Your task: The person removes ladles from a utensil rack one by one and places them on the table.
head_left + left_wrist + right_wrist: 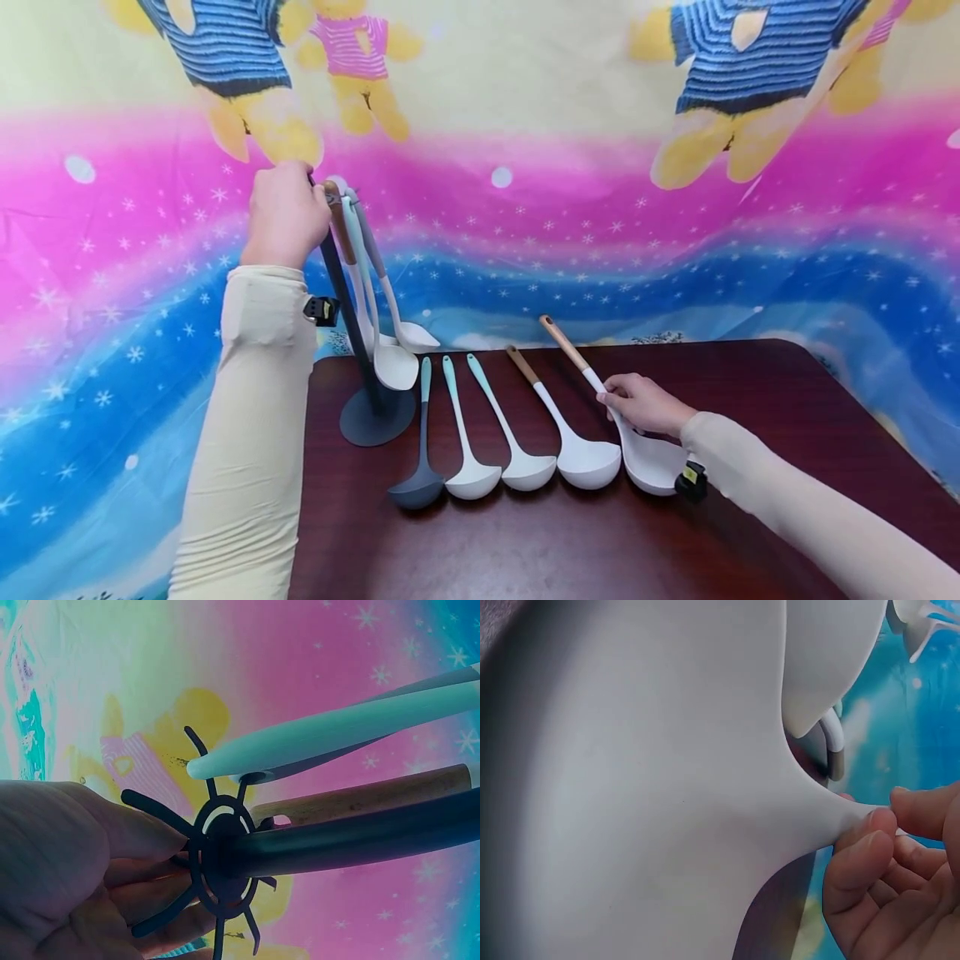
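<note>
My left hand (285,212) grips the hooked top of a dark utensil rack (229,855), with thumb and fingers at its ring. From the rack hang utensils with white heads: a wooden-handled one (360,796), a mint-handled one (337,727) and a grey-handled one (369,233). At the right end of a row of ladles, my right hand (647,406) pinches the neck of a white ladle (652,780) with a wooden handle (566,343). The bowl of that ladle is partly behind the hand and wrist.
Left of the held ladle lie a wooden-handled white ladle (588,458), two mint-handled white ladles (528,467) and a dark grey ladle (420,483) on the brown table (570,550). The rack's round base (360,425) stands near the left edge. A patterned cloth (525,208) hangs behind.
</note>
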Available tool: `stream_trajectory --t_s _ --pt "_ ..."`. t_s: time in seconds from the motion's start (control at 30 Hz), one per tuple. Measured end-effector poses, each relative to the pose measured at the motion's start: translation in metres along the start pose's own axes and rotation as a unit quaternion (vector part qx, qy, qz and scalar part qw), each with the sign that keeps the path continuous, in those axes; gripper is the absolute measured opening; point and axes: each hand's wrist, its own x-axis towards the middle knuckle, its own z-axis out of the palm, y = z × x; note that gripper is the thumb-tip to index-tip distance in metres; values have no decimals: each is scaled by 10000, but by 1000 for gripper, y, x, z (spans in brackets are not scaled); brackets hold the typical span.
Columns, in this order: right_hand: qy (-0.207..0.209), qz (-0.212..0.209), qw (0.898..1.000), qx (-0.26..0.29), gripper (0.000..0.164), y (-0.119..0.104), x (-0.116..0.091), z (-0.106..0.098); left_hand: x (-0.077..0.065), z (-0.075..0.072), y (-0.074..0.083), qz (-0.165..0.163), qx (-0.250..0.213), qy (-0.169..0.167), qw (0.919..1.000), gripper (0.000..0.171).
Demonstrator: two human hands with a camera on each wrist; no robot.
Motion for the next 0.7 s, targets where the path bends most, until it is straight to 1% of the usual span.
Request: stream_trajectory --t_s 0.13,0.33,0.53,0.6,0.7 --pt "-145 110 9998 121 28 -1 3 0 0 0 -2 78 108 42 9999 44" --pt "-290 324 9988 204 26 -7 6 0 1 -2 -4 309 286 160 9990 43" --pt "-422 617 9969 237 23 -9 8 -1 -1 -3 -4 284 266 153 9991 42" --pt "-480 722 9959 254 27 -8 8 -2 -1 -3 -3 282 265 151 9991 41" --pt "-567 791 9950 205 40 -7 6 -3 -2 -2 -3 268 260 119 9992 42"
